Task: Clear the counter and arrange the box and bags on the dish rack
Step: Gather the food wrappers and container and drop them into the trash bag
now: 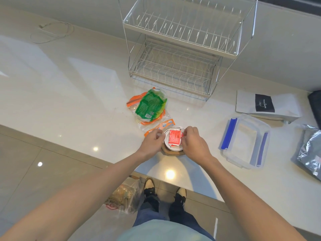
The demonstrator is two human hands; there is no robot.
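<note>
A small round white bowl [174, 148] holding red sauce packets [175, 138] sits on a wooden coaster [172, 153] near the counter's front edge. My left hand [152, 142] grips the bowl's left rim and my right hand [193, 142] grips its right rim. Just behind lie a green snack bag [151, 106] and clear bags with orange strips [160, 126]. A clear plastic box with blue clips [245, 140] lies to the right. A white pouch with a black label [265, 105] and a silver bag [311, 153] lie further right. The two-tier wire dish rack [182, 49] stands at the back.
A white cable [52, 32] lies coiled at the far left of the white counter [69, 87]. A dark object [315, 108] sits at the right edge. On the floor below, beside my feet, stands a plastic bag of goods [124, 197].
</note>
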